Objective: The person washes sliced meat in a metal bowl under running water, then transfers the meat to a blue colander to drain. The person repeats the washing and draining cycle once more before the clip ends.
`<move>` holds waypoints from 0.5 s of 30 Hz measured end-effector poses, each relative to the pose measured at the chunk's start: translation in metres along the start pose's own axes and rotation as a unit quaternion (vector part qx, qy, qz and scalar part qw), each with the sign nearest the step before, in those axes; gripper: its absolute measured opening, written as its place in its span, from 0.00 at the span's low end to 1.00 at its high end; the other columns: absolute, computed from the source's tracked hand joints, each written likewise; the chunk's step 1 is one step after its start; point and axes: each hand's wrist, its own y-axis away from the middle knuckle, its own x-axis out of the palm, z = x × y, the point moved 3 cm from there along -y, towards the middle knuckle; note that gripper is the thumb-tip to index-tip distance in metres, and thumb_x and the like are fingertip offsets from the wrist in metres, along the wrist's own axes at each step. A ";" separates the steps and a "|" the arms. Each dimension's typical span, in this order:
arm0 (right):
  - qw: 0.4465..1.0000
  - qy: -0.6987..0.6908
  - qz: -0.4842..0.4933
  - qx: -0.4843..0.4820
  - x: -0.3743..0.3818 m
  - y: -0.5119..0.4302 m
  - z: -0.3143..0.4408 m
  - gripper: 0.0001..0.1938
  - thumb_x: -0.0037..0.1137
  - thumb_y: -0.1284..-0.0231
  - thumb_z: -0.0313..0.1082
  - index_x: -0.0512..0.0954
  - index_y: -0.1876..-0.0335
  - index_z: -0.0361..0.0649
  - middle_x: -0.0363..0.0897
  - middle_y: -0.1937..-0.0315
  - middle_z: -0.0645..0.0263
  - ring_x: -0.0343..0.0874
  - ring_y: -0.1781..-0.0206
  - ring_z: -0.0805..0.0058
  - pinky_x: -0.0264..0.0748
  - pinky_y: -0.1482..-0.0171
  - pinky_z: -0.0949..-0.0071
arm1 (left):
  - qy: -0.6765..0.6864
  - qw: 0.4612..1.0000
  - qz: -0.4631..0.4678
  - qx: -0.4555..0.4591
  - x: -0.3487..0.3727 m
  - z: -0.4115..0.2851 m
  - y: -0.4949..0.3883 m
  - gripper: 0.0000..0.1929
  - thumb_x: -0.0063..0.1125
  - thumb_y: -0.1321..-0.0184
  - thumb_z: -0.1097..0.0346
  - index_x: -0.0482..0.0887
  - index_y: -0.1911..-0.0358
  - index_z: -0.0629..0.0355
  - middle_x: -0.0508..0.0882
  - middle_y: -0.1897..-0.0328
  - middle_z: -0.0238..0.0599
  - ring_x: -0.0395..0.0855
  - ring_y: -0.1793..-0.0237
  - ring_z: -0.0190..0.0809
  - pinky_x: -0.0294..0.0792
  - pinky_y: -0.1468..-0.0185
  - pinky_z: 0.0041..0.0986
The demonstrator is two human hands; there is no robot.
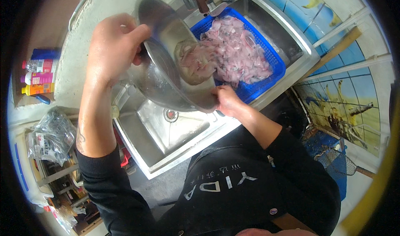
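A steel basin [161, 86] is tipped steeply over the double sink, its mouth towards the blue plastic basket. My left hand [114, 45] grips its raised rim. Lower down, my right hand [229, 101] holds the rim on the basket's side. Wet pink pieces of raw meat, perhaps fish, [198, 62] lie at the basin's mouth, blurred by motion. More of the same pale pink pieces [240, 51] are heaped in the blue perforated basket [278, 64], which rests at the right-hand sink bowl. My right fingers are partly hidden by the rim.
The left sink bowl [172, 132] has a drain strainer [171, 114]. A faucet [203, 1] overhangs the basket's far end. Several bottles [39, 78] occupy a wall niche at left, above a plastic bag [53, 136]. At right are a wooden bar [334, 51] and a hand net [337, 162].
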 end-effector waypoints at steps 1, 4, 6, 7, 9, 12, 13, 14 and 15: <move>1.000 0.016 0.002 0.015 0.004 -0.003 -0.004 0.14 0.43 0.20 0.30 0.79 0.43 0.30 0.86 0.50 0.51 0.89 0.55 0.61 0.90 0.58 0.57 | -0.021 1.000 -0.005 0.008 0.002 -0.009 0.003 0.13 0.66 0.39 0.65 0.82 0.72 0.69 0.81 0.82 0.39 0.79 0.83 0.33 0.69 0.78 0.30; 0.995 0.087 0.045 0.031 0.021 -0.007 -0.012 0.15 0.44 0.19 0.32 0.79 0.43 0.31 0.87 0.55 0.52 0.89 0.61 0.60 0.89 0.60 0.56 | -0.050 0.997 -0.016 0.048 0.000 -0.023 0.019 0.12 0.66 0.41 0.65 0.81 0.73 0.69 0.79 0.83 0.41 0.79 0.84 0.34 0.70 0.77 0.30; 0.993 0.094 0.067 0.040 0.034 -0.007 -0.019 0.14 0.44 0.18 0.33 0.78 0.41 0.33 0.86 0.60 0.52 0.89 0.62 0.59 0.88 0.60 0.56 | -0.057 0.996 -0.029 0.064 -0.006 -0.021 0.031 0.12 0.67 0.43 0.66 0.79 0.74 0.68 0.78 0.83 0.42 0.77 0.82 0.34 0.70 0.75 0.31; 0.990 0.113 0.067 0.052 0.039 -0.008 -0.023 0.14 0.44 0.18 0.34 0.78 0.41 0.33 0.86 0.60 0.52 0.89 0.61 0.59 0.89 0.59 0.56 | -0.098 0.992 -0.045 0.065 -0.012 -0.016 0.037 0.12 0.66 0.45 0.66 0.78 0.74 0.67 0.77 0.82 0.42 0.76 0.81 0.35 0.69 0.74 0.32; 0.981 0.148 0.104 0.077 0.049 -0.010 -0.031 0.15 0.43 0.18 0.34 0.76 0.40 0.34 0.86 0.61 0.52 0.90 0.61 0.59 0.90 0.57 0.55 | -0.174 0.979 -0.075 0.082 -0.028 -0.002 0.052 0.12 0.66 0.47 0.67 0.76 0.75 0.66 0.74 0.82 0.43 0.73 0.79 0.37 0.68 0.72 0.33; 0.961 0.208 0.139 0.114 0.053 -0.016 -0.045 0.16 0.49 0.18 0.36 0.75 0.39 0.30 0.85 0.54 0.48 0.90 0.57 0.58 0.92 0.51 0.58 | -0.210 0.972 -0.102 0.039 -0.053 0.038 0.091 0.09 0.64 0.48 0.71 0.75 0.71 0.66 0.72 0.80 0.43 0.69 0.77 0.37 0.67 0.69 0.32; 0.950 0.244 0.151 0.125 0.053 -0.019 -0.049 0.17 0.50 0.18 0.37 0.75 0.40 0.28 0.85 0.53 0.47 0.90 0.56 0.58 0.92 0.50 0.59 | -0.217 0.969 -0.115 0.012 -0.058 0.055 0.107 0.09 0.63 0.48 0.72 0.75 0.69 0.66 0.72 0.80 0.42 0.69 0.77 0.37 0.67 0.69 0.32; 0.929 0.311 0.168 0.112 0.053 -0.021 -0.051 0.18 0.53 0.19 0.38 0.76 0.40 0.28 0.85 0.51 0.46 0.90 0.56 0.58 0.92 0.51 0.60 | -0.184 0.973 -0.141 -0.003 -0.062 0.074 0.125 0.08 0.62 0.47 0.73 0.75 0.69 0.65 0.72 0.80 0.40 0.69 0.77 0.36 0.67 0.69 0.31; 0.916 0.337 0.178 0.127 0.052 -0.024 -0.053 0.18 0.54 0.19 0.38 0.76 0.40 0.28 0.85 0.51 0.46 0.90 0.57 0.59 0.91 0.52 0.61 | -0.152 0.974 -0.166 -0.033 -0.065 0.094 0.144 0.07 0.61 0.47 0.75 0.76 0.68 0.65 0.71 0.80 0.39 0.68 0.77 0.34 0.67 0.69 0.30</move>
